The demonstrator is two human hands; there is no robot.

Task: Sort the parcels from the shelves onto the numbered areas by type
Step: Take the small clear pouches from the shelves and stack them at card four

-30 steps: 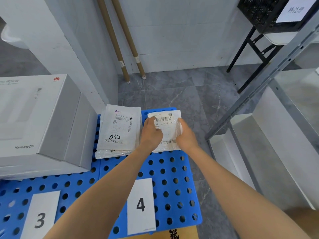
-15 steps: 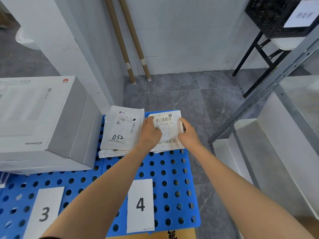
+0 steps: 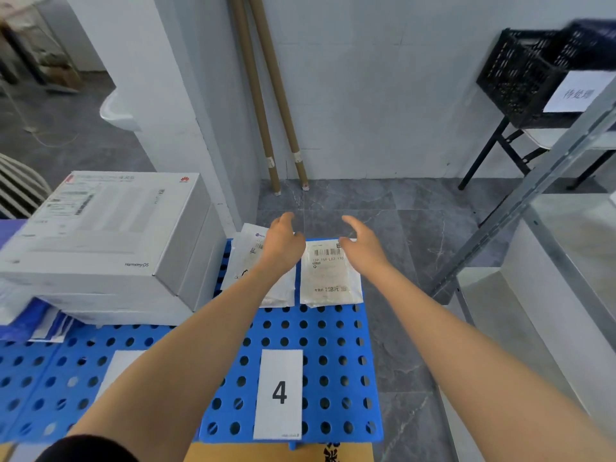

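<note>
Left hand (image 3: 283, 245), right hand (image 3: 361, 249) lifted off white parcel (image 3: 330, 278); fingers (image 3: 350, 222) relaxed, loosely curled.

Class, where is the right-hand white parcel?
In the head view, the right-hand white parcel lies at the blue perforated board's far right corner, beside another parcel.

The one view comes from a camera worn on the person's head, just behind the near edge of the blue board (image 3: 330, 333) and facing forward and steeply down onto it. It is near, so the board fills the lower middle, while the wide lens also takes in the wall (image 3: 383, 95) beyond the board, a box (image 3: 110, 228) left of it and a rack (image 3: 533, 191) right of it.
</note>
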